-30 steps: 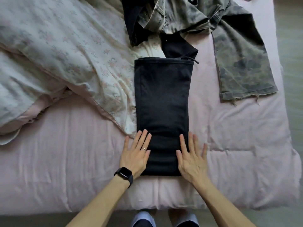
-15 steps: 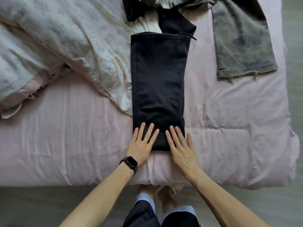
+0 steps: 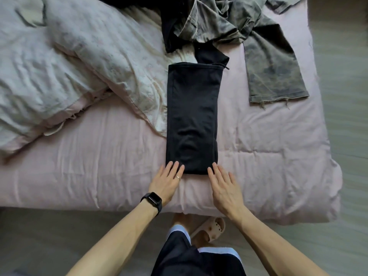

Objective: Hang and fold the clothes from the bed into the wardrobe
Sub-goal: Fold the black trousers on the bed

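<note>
Black garment [image 3: 192,116], camouflage trousers [image 3: 272,62], pink bedspread [image 3: 89,166]

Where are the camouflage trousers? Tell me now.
The camouflage trousers lie at the far right of the bed in the head view, right of the folded black garment, one leg stretched flat.

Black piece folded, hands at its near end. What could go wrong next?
The black garment lies partly on the floral duvet; the next fold may skew or drag that cover. The left hand and right hand lie flat at its near corners, gripping nothing, so it could unfold when lifted.
</note>
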`<state>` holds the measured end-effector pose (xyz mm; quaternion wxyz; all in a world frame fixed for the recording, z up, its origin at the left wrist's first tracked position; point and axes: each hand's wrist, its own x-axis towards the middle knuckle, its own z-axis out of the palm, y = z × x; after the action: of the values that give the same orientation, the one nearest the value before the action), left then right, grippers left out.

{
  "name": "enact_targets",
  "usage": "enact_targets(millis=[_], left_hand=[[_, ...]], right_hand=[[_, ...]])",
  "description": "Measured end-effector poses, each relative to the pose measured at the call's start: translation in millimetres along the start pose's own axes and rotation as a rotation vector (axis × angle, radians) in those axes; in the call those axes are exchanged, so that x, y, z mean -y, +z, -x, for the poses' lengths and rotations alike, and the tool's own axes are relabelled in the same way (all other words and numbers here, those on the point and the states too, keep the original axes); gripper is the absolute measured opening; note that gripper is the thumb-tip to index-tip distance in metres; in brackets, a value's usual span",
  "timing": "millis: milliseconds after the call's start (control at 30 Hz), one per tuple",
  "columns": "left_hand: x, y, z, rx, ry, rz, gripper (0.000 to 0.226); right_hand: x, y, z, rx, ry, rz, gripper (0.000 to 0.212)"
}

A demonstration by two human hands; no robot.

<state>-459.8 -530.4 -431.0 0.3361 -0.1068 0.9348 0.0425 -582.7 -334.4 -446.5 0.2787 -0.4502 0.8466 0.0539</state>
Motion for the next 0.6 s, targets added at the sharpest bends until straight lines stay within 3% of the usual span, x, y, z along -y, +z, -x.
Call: enact_targets(millis=[133,367,600], left_hand=[[-5.7,16.7,-18.9,-0.053,-0.047,-0.041,0.074],[9.8,48.3,-64.6,-0.107,-0.048,-0.129,0.063],[6.4,18.7,-22.2,-0.233,0.026,-0.224,0.054]], right_hand=[[10.6,15.8,-14.6,-0.132,-0.067,-0.009,0.072],[-6.0,35.0,-58.5,-0.216,-0.131,0.131,0.061],[5.1,-2.0,-30.8,-0.254,-0.168,0.158,0.048]])
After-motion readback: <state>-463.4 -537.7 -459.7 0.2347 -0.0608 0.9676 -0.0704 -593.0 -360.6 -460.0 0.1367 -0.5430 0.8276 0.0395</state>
